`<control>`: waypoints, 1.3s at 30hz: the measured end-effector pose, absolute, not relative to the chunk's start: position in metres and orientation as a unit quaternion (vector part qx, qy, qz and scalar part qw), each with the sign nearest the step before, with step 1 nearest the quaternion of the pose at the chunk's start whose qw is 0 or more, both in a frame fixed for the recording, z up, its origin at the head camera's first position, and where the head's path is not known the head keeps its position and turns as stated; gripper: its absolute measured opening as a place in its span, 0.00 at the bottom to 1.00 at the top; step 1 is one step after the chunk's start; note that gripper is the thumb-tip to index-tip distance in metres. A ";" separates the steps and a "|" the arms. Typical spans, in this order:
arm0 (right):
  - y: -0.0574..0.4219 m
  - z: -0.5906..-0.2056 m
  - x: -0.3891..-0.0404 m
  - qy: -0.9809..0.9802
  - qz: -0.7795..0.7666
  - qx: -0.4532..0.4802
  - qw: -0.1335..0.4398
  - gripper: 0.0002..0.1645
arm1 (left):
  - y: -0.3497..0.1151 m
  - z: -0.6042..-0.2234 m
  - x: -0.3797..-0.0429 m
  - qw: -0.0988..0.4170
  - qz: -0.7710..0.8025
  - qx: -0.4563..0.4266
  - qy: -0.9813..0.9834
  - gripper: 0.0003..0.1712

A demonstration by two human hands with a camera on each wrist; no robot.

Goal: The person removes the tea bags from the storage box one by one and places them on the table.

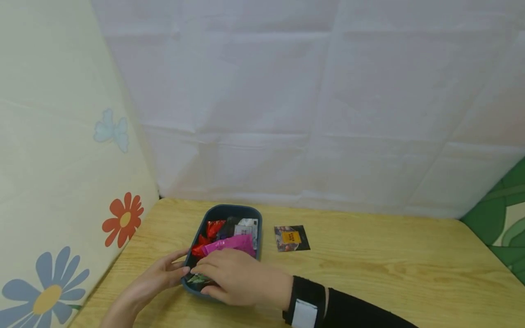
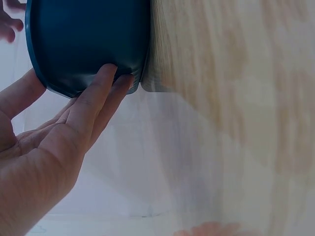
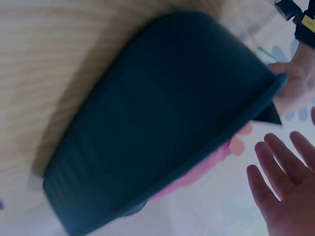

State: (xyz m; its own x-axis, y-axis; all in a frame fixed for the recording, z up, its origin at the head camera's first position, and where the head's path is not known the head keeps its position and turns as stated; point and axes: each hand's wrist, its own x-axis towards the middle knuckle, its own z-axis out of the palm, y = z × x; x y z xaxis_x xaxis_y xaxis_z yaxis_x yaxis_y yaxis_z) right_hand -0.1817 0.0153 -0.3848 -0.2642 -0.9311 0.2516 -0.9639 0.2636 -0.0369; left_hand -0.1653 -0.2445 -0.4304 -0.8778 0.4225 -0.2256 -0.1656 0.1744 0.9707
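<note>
While the left hand point(image 1: 162, 275) steadies the outside of the dark blue plastic bin point(image 1: 231, 211), the right hand point(image 1: 235, 275) hovers over its near end. The left fingers lie fairly straight against the outer wall, thumb set apart by the rim; the right fingers are spread and loosely extended in the right wrist view, with nothing seen between them.

The bin stands upright toward the left of the wooden tabletop point(image 1: 389, 259), and inside it lie small packets. A shiny pink packet point(image 1: 234, 243) slants across the middle, red packets point(image 1: 215, 228) sit along the left side, a dark packet point(image 1: 227, 229) and a silver packet point(image 1: 249, 223) fill the far end, and a green packet point(image 1: 199, 279) shows at the near end beneath the right hand. What else is under that hand is hidden.

Just right of the bin, a flat black packet with an orange label point(image 1: 292, 238) lies on the tabletop.

The packets look light, soft and slick, best pinched at a sealed edge or corner, since the smooth film could slip. The bin seems stiff and fairly light; its rim, or both long walls, should give the surest hold.
</note>
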 end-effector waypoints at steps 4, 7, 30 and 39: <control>0.001 -0.388 -0.177 -0.801 0.062 0.591 0.079 0.24 | -0.244 -0.430 -0.165 0.233 0.635 0.093 0.731 0.42; -0.008 -0.389 -0.176 -0.821 0.041 0.567 0.054 0.21 | -0.244 -0.430 -0.166 0.230 0.634 0.090 0.733 0.42; -0.004 -0.384 -0.161 -0.751 -0.011 0.628 0.203 0.12 | -0.248 -0.433 -0.166 0.228 0.645 0.103 0.723 0.42; 0.023 -0.378 -0.160 -0.693 -0.093 0.659 0.276 0.16 | -0.245 -0.435 -0.164 0.216 0.637 0.092 0.734 0.41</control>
